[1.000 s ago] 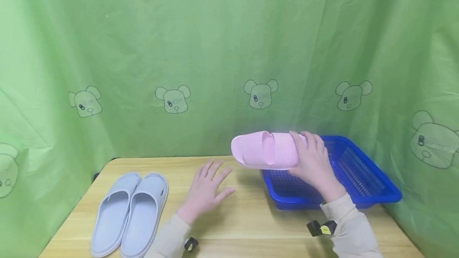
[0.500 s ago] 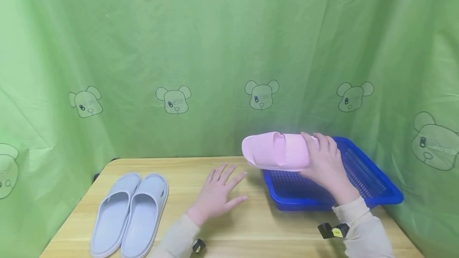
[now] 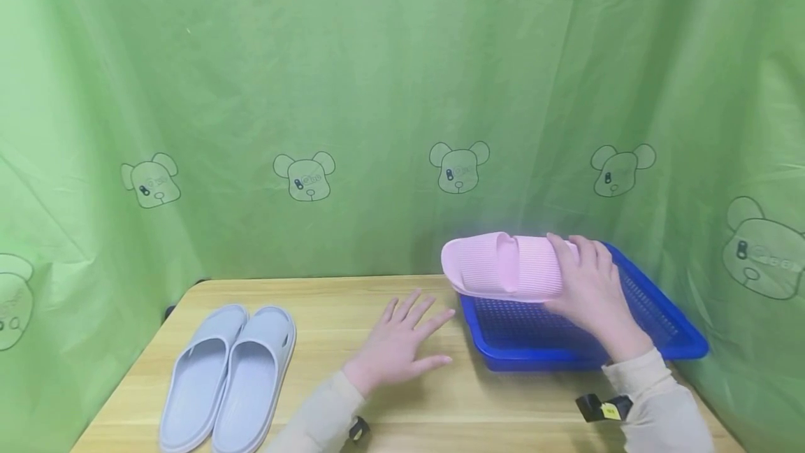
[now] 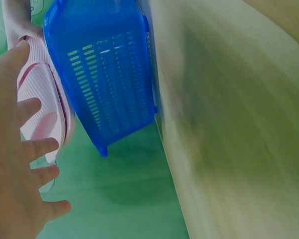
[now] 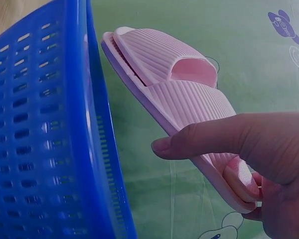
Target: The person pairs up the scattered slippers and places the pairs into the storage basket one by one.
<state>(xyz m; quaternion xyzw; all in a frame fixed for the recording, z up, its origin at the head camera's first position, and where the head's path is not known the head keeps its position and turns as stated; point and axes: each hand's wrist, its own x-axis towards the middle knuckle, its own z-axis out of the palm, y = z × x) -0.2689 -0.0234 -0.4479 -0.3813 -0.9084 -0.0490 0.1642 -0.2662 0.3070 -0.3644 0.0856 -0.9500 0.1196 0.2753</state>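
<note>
1. The pink slipper [image 3: 537,268] is at right of centre of the frame, held up in front of the upper left part of the blue basket [image 3: 528,355]. It may be two slippers fitted together; I cannot tell surely.
2. The grip of the right hand [image 3: 591,289] is closed around one end of it, the thumb lying across the ribbed strap. The left hand [image 3: 399,344] holds nothing; its fingers are spread, near the basket's left side.
3. Because only one end is held, the other end, toward the frame's centre, could sink or twist, I think.
4. If it is lowered from here, the overhanging left end might strike the basket's rim, and so tip the slipper or push the basket.
5. If it is a pair, a loose hold could let one slide out.
6. The left sleeve [image 3: 317,411] is near the grey slippers [image 3: 248,393] at lower left on the bench [image 3: 478,404]; a careless elbow may shift them.
7. I find no brand that I can read. The bear faces on the green curtain [image 3: 377,75] carry small letter-like marks, too faint to read. The yellow label [image 3: 610,410] at the right wrist is also not legible.
</note>
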